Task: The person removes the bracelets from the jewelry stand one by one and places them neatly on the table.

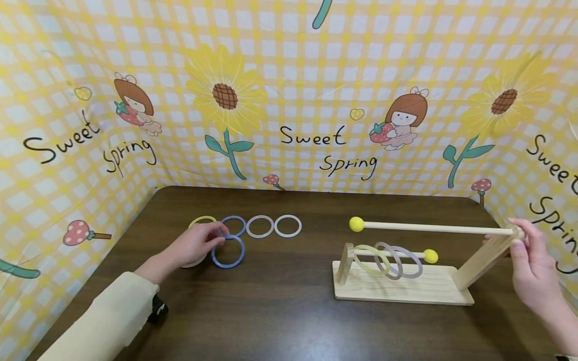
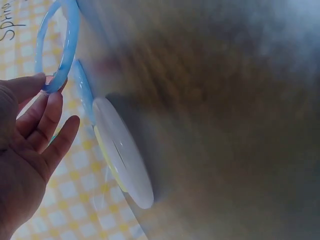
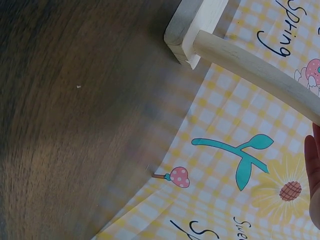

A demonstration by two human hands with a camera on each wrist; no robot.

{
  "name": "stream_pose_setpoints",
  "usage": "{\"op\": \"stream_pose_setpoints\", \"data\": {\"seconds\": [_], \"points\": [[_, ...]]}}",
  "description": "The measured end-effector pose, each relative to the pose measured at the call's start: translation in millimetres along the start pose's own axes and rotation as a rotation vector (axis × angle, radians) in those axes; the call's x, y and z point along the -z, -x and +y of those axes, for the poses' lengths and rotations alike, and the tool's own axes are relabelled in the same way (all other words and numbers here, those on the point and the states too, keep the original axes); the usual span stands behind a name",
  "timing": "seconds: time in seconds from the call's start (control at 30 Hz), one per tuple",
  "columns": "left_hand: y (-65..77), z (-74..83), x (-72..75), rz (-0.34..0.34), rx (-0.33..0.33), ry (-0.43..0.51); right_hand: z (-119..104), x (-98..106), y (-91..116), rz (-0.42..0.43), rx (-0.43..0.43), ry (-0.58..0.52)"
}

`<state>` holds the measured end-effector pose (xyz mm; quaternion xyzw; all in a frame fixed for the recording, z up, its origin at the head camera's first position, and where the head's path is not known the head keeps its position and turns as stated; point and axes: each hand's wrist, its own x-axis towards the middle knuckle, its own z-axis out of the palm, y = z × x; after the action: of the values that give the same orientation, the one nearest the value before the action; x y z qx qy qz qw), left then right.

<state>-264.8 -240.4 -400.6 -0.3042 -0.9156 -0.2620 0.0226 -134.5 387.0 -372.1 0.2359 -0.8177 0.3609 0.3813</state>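
My left hand (image 1: 198, 244) pinches a blue ring (image 1: 228, 266) between thumb and fingertips; in the left wrist view this ring (image 2: 73, 37) stands tilted above the table. Partly under that hand lie a yellow ring (image 1: 201, 217) and a pale ring (image 1: 194, 264). Just beyond are another blue ring (image 1: 234, 217) and two whitish rings, one of them at the row's right end. At the right, my right hand (image 1: 535, 271) grips the top of the slanted post (image 1: 480, 263) of a wooden stand. Three rings, one yellow (image 1: 372, 273) and two pale purple, hang on its lower rod.
The stand's flat base (image 1: 406, 293) rests on the dark wooden table (image 1: 280, 301). Its upper rod (image 1: 433, 228) points left and ends in a yellow ball (image 1: 356, 224). A second yellow ball (image 1: 431, 256) tips the lower rod. Checked cloth (image 1: 307, 90) hangs behind and beside the table.
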Motion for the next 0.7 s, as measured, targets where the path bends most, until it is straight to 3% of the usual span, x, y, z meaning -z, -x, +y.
{"op": "stream_pose_setpoints", "data": {"seconds": [0.43,0.7], "points": [[-10.6,-15.1,-5.1,-0.066,0.026,-0.057,-0.8,-0.9,-1.1,-0.004,-0.007,0.003],[-12.9,-22.0,-5.1,-0.074,0.005,-0.093,-0.4,-0.4,-0.1,0.005,-0.014,-0.002]]}}
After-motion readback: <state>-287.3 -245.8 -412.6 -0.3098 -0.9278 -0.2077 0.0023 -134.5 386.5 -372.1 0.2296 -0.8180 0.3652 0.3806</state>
